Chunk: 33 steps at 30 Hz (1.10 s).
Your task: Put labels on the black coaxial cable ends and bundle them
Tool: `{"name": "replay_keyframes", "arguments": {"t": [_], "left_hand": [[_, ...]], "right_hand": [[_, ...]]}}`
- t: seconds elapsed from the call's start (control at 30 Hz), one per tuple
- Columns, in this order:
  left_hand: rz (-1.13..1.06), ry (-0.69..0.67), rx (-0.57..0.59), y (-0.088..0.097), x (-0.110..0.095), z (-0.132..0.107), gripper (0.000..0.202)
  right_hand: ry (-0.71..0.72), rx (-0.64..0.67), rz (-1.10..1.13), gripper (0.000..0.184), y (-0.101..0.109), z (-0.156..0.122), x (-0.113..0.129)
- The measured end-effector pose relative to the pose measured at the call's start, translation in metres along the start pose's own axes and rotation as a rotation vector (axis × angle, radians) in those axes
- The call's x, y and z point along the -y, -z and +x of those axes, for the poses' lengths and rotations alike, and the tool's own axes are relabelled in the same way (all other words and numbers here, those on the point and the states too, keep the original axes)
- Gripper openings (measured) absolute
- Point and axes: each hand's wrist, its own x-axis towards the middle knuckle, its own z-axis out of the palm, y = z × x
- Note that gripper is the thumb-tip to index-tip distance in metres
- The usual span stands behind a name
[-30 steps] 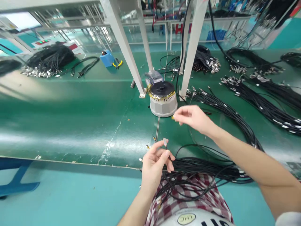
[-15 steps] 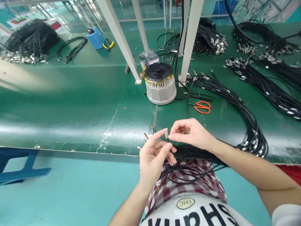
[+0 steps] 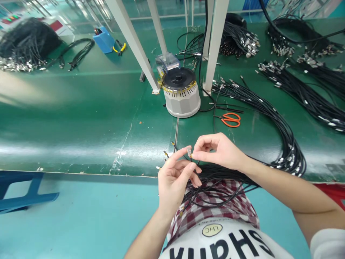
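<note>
Plug [image 3: 189, 151] of a black cable, small and silver, stands at the fingertips of the left hand [image 3: 172, 180], above the near part of the green table [image 3: 81, 118]. Thumb and index finger of that hand are closed on the plug and the short cable just below it, and the other fingers curl loosely beneath. From the other side comes the right hand [image 3: 217, 151], its thumb and index finger pinched together on a yellow scrap [image 3: 192, 155] right beside the base of the plug; whether the scrap touches it is too small to tell.

Several loose cable ends [image 3: 165, 154], some of them yellow, poke out to the left of the left hand. Black cables [image 3: 219, 174] lie below both hands and spill over the table edge onto a checked cloth [image 3: 244, 210] on the person's lap.

Beyond the hands, a round white machine [image 3: 182, 102] with a black top stands near white posts [image 3: 215, 50]. Orange-handled scissors [image 3: 231, 119] lie to its right, and a long cable bundle [image 3: 280, 124] curves past them. At the far left, yellow-handled cutters [image 3: 120, 48] lie beside a blue box [image 3: 104, 39].
</note>
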Motion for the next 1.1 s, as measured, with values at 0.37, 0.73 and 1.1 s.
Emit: {"name": "replay_keyframes", "arguments": {"t": [0.37, 0.73, 1.1], "left_hand": [[-0.012, 0.002, 0.008, -0.0019, -0.0012, -0.0018, 0.04], [-0.013, -0.004, -0.004, -0.0037, -0.0014, -0.0014, 0.04], [-0.026, -0.027, -0.028, -0.0047, -0.0009, 0.0, 0.027]], "right_hand": [[0.025, 0.0, -0.04, 0.018, 0.0013, 0.0001, -0.0008], [0.043, -0.053, -0.101, 0.015, -0.0017, -0.002, -0.0004], [0.069, -0.098, -0.175, 0.017, -0.0061, -0.0068, 0.0007]]}}
